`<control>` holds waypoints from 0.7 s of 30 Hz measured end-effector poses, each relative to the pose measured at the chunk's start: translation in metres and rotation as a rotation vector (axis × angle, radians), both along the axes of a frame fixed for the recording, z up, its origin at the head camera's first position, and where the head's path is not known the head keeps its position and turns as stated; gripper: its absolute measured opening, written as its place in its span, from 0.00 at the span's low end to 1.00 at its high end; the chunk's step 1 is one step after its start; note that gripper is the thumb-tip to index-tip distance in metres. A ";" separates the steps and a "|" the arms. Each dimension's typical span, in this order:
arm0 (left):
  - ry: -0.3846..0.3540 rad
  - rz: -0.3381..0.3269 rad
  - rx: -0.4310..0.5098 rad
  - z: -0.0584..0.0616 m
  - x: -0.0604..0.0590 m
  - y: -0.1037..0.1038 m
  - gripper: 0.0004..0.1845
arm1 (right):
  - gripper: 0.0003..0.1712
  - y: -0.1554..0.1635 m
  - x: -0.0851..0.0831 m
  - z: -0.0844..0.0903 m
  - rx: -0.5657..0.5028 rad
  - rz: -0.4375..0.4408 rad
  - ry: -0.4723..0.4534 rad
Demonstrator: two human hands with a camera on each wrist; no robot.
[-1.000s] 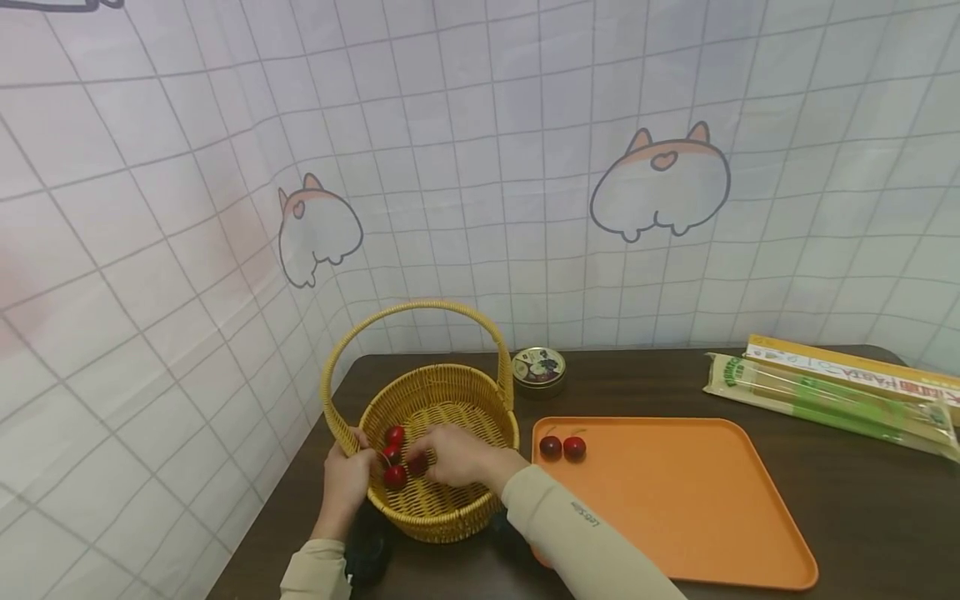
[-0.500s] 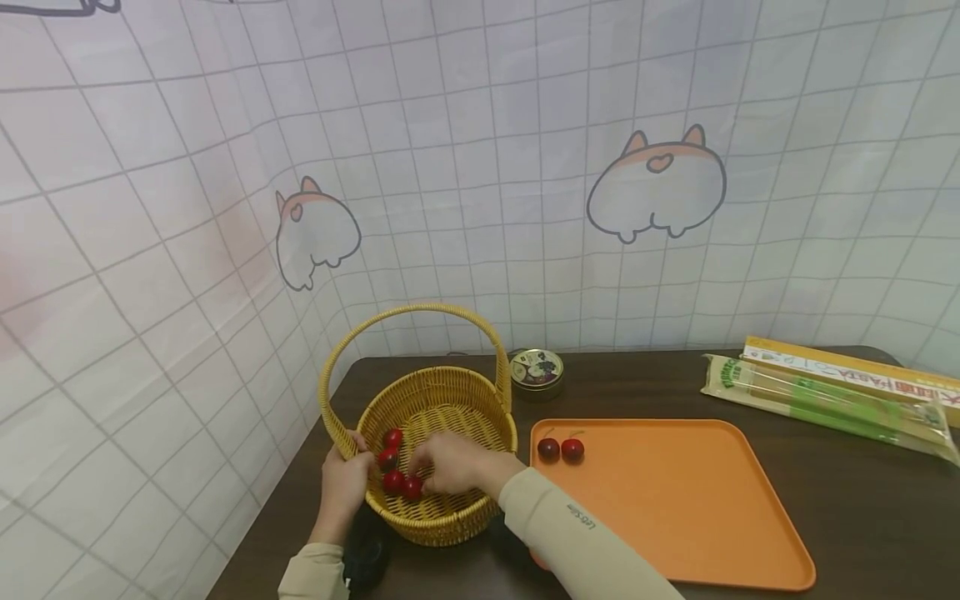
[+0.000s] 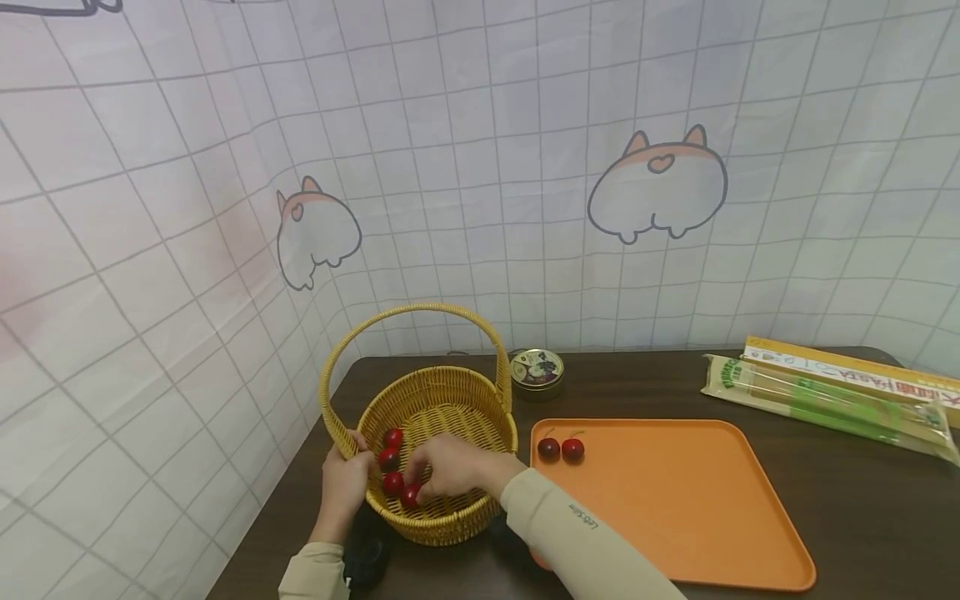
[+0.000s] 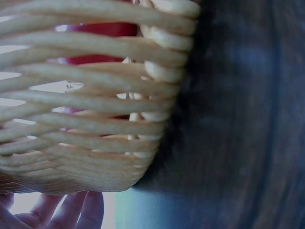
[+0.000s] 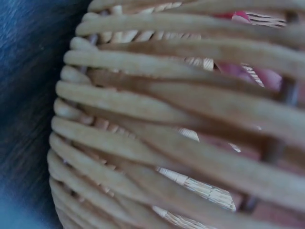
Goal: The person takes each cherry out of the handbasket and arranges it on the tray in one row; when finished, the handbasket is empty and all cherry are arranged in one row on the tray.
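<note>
Head view is showing the right hand (image 3: 450, 471) pinching a cherry (image 3: 410, 495), the left hand (image 3: 347, 483) gripping the basket (image 3: 450, 400) rim; wrist views are showing only weave.

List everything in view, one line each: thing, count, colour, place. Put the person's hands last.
basket: one, yellow wicker with a hoop handle, left end of the table.
cherries in the basket: four visible, red, near its left wall.
tray: one, orange, right of the basket.
cherries on the tray: two, dark red, far left corner.
tin: one, round, gold rim, behind the tray.
long packets: two, one green and clear, one yellow, far right.
table: one, dark brown.
backdrop: one, white grid cloth with cartoon animals.
left hand: grips the basket's left rim.
right hand: inside the basket, fingertips on the nearest cherry.
</note>
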State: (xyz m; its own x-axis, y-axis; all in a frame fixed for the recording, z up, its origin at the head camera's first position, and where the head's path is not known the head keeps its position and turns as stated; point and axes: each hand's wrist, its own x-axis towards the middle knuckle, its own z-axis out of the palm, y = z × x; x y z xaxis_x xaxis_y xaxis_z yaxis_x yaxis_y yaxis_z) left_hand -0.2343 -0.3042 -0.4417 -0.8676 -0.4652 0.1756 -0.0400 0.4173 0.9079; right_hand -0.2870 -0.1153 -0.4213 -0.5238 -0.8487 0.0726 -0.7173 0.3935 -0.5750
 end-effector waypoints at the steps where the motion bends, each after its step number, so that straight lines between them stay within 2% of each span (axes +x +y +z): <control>1: 0.000 0.000 -0.002 0.000 0.000 0.000 0.08 | 0.12 0.000 0.000 0.000 -0.003 0.009 -0.011; 12: -0.011 -0.003 0.013 0.001 0.001 -0.001 0.06 | 0.17 0.000 0.000 0.001 0.043 0.185 -0.070; 17: -0.009 -0.003 0.014 0.001 0.000 0.000 0.06 | 0.15 0.000 -0.001 0.000 0.062 0.196 -0.002; 21: -0.005 0.000 0.016 0.001 0.000 0.000 0.07 | 0.16 0.004 -0.001 0.002 0.056 0.166 -0.003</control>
State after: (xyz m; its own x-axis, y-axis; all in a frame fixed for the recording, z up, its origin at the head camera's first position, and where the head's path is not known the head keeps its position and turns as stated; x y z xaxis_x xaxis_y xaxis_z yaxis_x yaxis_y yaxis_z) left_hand -0.2345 -0.3044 -0.4405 -0.8685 -0.4680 0.1635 -0.0448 0.4025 0.9143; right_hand -0.2882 -0.1117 -0.4189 -0.3765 -0.9262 0.0214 -0.7731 0.3013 -0.5581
